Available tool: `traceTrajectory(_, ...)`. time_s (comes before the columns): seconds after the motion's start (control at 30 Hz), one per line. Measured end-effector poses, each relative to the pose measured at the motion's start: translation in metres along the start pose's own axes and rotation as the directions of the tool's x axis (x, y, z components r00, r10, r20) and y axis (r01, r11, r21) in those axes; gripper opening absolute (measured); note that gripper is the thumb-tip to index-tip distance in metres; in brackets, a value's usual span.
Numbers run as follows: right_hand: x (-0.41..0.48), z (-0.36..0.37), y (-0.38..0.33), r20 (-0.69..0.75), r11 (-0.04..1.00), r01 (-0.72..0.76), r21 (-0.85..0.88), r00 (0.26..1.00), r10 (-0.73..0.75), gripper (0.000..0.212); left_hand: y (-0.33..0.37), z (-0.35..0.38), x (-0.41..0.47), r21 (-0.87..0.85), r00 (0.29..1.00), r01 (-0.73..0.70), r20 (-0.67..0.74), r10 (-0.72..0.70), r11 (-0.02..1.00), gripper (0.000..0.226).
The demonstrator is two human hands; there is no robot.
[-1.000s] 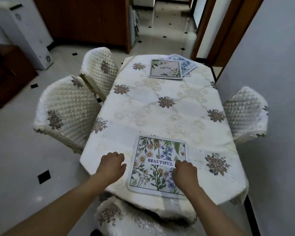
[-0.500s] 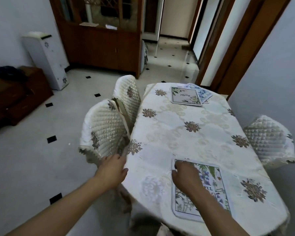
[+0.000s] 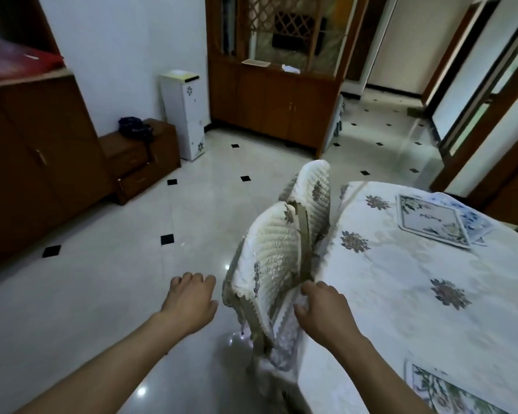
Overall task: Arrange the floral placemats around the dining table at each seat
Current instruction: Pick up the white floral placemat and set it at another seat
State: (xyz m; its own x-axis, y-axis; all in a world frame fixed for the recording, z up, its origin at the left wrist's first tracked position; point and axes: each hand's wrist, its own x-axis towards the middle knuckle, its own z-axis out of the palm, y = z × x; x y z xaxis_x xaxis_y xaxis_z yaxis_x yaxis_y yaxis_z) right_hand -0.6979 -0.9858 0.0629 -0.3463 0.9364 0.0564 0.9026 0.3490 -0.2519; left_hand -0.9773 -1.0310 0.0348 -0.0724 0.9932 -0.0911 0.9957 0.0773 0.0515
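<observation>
One floral placemat [image 3: 449, 392] lies flat at the near end of the dining table [image 3: 401, 282], cut off by the bottom right corner of the head view. A small stack of floral placemats [image 3: 431, 224], a green-leaf one on top of a blue one, rests at the table's far end. My left hand [image 3: 190, 300] hovers over the floor, left of the nearest chair, fingers loosely curled and holding nothing. My right hand [image 3: 323, 309] hangs by the table's left edge, next to that chair's back, fingers apart and holding nothing.
Two chairs with quilted cream covers [image 3: 269, 264] stand close together along the table's left side. A white narrow cabinet [image 3: 184, 112], a low wooden drawer unit [image 3: 138, 159] and a tall wooden cabinet [image 3: 275, 94] line the far wall. Glossy tiled floor [image 3: 132, 264] stretches left.
The view has swung left and away from the near placemat. My right hand has come off that placemat and now hangs by the table's left edge; both hands hold nothing.
</observation>
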Motion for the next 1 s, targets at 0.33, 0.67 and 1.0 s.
traceTrajectory(0.33,0.182,0.034,-0.108,0.044,0.970,0.233,0.071,0.971,-0.237,0.031,-0.125,-0.037,0.076,-0.034,0.975,0.217,-0.041,-0.219,0.976,0.032)
traceTrajectory(0.67,0.341,0.086,-0.223,0.099,0.959,0.284,-0.001,0.954,-0.283,0.032,-0.293,-0.039,0.178,-0.123,0.948,0.292,-0.091,-0.304,0.949,0.027)
traceTrajectory(1.0,0.468,0.093,-0.274,0.059,0.999,0.047,0.020,0.997,-0.048,0.032,-0.408,-0.073,0.339,-0.089,0.987,0.091,-0.122,-0.102,0.992,0.024)
